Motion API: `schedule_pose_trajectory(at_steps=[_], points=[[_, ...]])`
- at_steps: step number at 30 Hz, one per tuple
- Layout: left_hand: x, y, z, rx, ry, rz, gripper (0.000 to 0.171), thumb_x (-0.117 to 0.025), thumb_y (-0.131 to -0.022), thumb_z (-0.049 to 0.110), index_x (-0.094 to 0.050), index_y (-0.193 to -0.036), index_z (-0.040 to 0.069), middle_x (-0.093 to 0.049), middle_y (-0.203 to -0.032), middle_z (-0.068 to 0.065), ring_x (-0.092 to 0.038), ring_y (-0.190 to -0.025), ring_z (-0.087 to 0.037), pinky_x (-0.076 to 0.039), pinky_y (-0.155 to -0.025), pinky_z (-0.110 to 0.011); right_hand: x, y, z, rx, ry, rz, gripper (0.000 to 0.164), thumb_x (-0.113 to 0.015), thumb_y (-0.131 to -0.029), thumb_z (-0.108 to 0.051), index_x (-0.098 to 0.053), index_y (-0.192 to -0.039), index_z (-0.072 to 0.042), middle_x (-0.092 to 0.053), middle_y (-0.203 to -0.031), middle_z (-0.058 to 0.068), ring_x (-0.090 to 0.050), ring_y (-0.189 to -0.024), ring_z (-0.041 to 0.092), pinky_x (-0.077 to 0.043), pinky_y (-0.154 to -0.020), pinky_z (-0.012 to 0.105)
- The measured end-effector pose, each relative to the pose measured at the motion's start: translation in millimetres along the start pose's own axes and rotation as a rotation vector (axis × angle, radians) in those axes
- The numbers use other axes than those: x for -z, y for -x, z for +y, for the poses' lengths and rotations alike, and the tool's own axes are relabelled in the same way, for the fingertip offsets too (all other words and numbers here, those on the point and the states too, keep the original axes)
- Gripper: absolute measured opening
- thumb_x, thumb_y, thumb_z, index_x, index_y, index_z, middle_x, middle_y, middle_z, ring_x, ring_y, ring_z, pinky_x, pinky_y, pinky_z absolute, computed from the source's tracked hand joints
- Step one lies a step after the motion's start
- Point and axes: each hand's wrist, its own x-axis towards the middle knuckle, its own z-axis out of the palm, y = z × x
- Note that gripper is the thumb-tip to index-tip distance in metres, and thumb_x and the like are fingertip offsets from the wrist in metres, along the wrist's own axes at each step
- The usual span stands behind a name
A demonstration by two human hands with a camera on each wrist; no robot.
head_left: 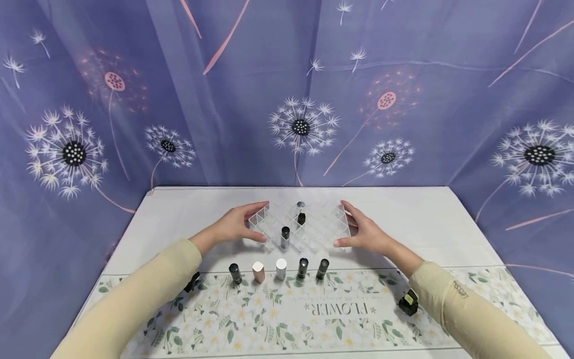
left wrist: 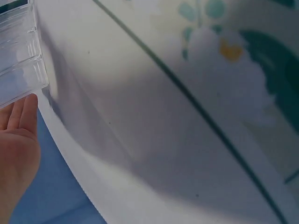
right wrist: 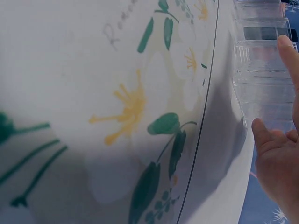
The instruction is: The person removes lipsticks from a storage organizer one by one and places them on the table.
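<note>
My left hand (head_left: 237, 223) holds the left end of a clear compartmented lipstick organizer (head_left: 320, 232), thumb at the front corner and fingers toward the back. At the opposite end, my right hand (head_left: 366, 233) grips it the same way. Inside stand a black-capped lipstick (head_left: 285, 237) near the front, another black-topped tube (head_left: 301, 218) behind it and a silver-topped one (head_left: 301, 205) at the back. The left wrist view has the left hand's fingers (left wrist: 29, 114) at the organizer's lower edge. In the right wrist view, a fingertip of the right hand (right wrist: 280, 158) overlaps its clear wall (right wrist: 264, 93).
In front of the organizer stands a row of several lipsticks, among them a pink one (head_left: 258, 272) and a silver one (head_left: 281, 269). A black object (head_left: 408, 302) lies by the right sleeve, another (head_left: 192, 282) by the left. A floral cloth (head_left: 287, 324) covers the table's near part.
</note>
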Motion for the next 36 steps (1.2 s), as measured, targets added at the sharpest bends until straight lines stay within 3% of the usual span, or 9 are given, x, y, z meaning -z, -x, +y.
schedule_pose_trajectory(at_steps=[6,14,21,26,36], points=[[-1.2,1.5,-3.3,-0.006,0.036,0.012,0.104,-0.097,-0.079,0.015,-0.040,-0.165,0.009,-0.041,-0.169,-0.011,-0.040,-0.154,-0.037,-0.052,-0.112,-0.047,-1.3,-2.6,-0.7,0.002,0.000,-0.007,0.122,-0.093,-0.085,-0.015,-0.007,-0.171,-0.001,-0.012,-0.175,0.029,-0.030,-0.154,0.053,-0.038,-0.120,0.051],[-2.0,2.5,-3.9,0.000,0.009,0.018,0.103,-0.098,-0.079,0.017,-0.041,-0.165,0.009,-0.043,-0.168,-0.010,-0.043,-0.153,-0.036,-0.054,-0.110,-0.046,-1.8,-1.6,-0.9,-0.002,-0.002,-0.013,0.122,-0.092,-0.086,-0.014,-0.006,-0.171,-0.001,-0.011,-0.175,0.028,-0.029,-0.155,0.052,-0.037,-0.120,0.051],[-1.2,1.2,-3.2,0.025,-0.025,0.019,0.105,-0.098,-0.079,0.023,-0.040,-0.166,0.013,-0.045,-0.167,-0.009,-0.049,-0.149,-0.035,-0.057,-0.100,-0.041,0.7,-0.4,-4.6,0.005,0.060,-0.016,0.122,-0.093,-0.086,-0.016,-0.006,-0.170,0.002,-0.014,-0.174,0.031,-0.031,-0.154,0.053,-0.039,-0.119,0.051],[-0.9,0.0,-6.1,0.032,-0.048,0.016,0.106,-0.098,-0.079,0.026,-0.040,-0.166,0.014,-0.047,-0.165,-0.011,-0.053,-0.145,-0.036,-0.056,-0.103,-0.040,3.0,0.6,-10.1,0.019,0.079,-0.051,0.121,-0.091,-0.088,-0.015,-0.003,-0.168,0.006,-0.011,-0.173,0.035,-0.028,-0.154,0.055,-0.037,-0.120,0.052],[-0.7,2.3,-2.2,0.032,-0.018,0.021,0.103,-0.097,-0.080,0.022,-0.041,-0.166,0.015,-0.046,-0.167,-0.009,-0.046,-0.151,-0.037,-0.052,-0.112,-0.048,12.6,4.6,-27.1,0.029,0.155,-0.103,0.111,-0.081,-0.099,-0.025,0.000,-0.169,0.004,-0.008,-0.174,0.033,-0.024,-0.156,0.053,-0.030,-0.125,0.059]])
